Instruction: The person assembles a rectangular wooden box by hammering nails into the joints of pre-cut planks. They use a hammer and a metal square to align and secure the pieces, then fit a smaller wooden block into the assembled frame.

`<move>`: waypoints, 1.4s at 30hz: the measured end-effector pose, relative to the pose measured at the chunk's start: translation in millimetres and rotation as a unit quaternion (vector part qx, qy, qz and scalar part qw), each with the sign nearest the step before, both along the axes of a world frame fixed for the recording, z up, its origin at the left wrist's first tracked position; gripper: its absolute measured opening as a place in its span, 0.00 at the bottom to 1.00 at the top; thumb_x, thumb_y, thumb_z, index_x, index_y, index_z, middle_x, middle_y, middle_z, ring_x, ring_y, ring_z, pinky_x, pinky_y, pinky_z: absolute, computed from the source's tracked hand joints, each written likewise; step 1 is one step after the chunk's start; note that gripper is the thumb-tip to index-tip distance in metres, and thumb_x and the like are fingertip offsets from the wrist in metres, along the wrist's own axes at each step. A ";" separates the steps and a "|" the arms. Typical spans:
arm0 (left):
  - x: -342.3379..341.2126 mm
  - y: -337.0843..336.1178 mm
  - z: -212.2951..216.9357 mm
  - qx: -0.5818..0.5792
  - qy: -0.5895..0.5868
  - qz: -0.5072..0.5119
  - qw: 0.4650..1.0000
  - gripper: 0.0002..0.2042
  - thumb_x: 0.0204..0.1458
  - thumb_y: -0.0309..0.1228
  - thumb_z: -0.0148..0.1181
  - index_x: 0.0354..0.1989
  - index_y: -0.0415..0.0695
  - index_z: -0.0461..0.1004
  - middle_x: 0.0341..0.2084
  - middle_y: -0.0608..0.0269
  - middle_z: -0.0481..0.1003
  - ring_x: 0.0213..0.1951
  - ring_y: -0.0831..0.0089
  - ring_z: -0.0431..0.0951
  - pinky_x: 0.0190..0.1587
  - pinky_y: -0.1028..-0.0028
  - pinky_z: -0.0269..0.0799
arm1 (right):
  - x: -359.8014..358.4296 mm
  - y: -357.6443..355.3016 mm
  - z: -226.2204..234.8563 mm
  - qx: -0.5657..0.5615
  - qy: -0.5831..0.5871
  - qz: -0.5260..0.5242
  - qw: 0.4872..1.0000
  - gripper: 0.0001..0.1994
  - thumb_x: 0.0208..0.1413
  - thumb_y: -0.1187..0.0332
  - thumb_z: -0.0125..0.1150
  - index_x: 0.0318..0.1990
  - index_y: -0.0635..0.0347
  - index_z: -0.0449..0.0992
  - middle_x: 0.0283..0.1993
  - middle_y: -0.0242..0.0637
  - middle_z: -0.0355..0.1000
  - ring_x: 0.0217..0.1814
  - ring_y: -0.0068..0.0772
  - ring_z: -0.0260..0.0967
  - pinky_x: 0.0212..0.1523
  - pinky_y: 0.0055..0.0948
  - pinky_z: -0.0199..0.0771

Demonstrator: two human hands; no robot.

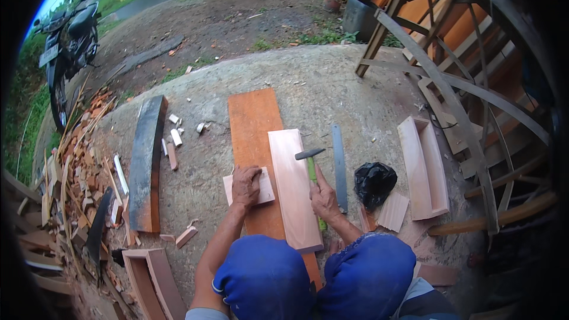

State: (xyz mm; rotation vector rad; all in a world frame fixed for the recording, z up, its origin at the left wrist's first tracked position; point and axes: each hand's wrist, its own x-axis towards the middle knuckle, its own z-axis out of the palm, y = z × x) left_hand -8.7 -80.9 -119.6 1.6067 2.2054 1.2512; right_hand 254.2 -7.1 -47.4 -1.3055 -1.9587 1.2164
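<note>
My right hand (325,201) grips a hammer (312,172) by its green handle, its dark metal head up over the right edge of a long pale wooden piece (294,192). That piece lies lengthwise in front of me, partly over a reddish-brown plank (253,120). My left hand (246,186) is closed on a small pale wooden board (266,192) resting across the plank, left of the long piece. The fingertips are partly hidden. Right of the hammer, a grey flat metal strip (339,166) lies on the concrete.
Right: a black plastic bag (375,185), a hollow wooden box (422,166) and a curved wooden frame (427,71). Left: a dark-faced plank (147,163), heaped offcuts (70,172) and a dark blade (99,222). Another hollow box (155,281) lies lower left. A motorbike (70,41) stands beyond.
</note>
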 end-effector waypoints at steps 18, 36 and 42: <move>-9.2 -28.7 80.9 -0.246 0.075 -0.148 0.955 0.61 0.35 0.56 0.77 0.76 0.35 0.54 0.68 0.35 0.62 0.69 0.43 0.63 0.71 0.49 0.56 | 84.5 5.6 82.9 0.278 0.108 -0.117 0.947 0.43 0.64 0.73 0.61 0.82 0.52 0.42 0.67 0.55 0.65 0.53 0.46 0.76 0.55 0.43 0.78; 90.5 -60.9 224.5 -0.032 -0.686 -0.374 0.623 0.61 0.39 0.57 0.77 0.77 0.35 0.51 0.70 0.38 0.63 0.69 0.46 0.68 0.70 0.47 0.68 | 56.3 -14.0 200.4 0.117 0.279 0.054 0.952 0.15 0.70 0.71 0.59 0.60 0.65 0.78 0.35 0.33 0.77 0.33 0.16 0.71 0.34 0.21 0.74; 89.8 -75.0 203.0 -0.036 -0.667 -0.320 0.671 0.63 0.43 0.72 0.68 0.76 0.35 0.50 0.70 0.38 0.62 0.67 0.44 0.70 0.67 0.45 0.71 | 33.9 -26.4 106.6 0.017 0.153 0.091 0.984 0.16 0.68 0.67 0.60 0.58 0.65 0.79 0.37 0.38 0.76 0.38 0.26 0.74 0.41 0.29 0.76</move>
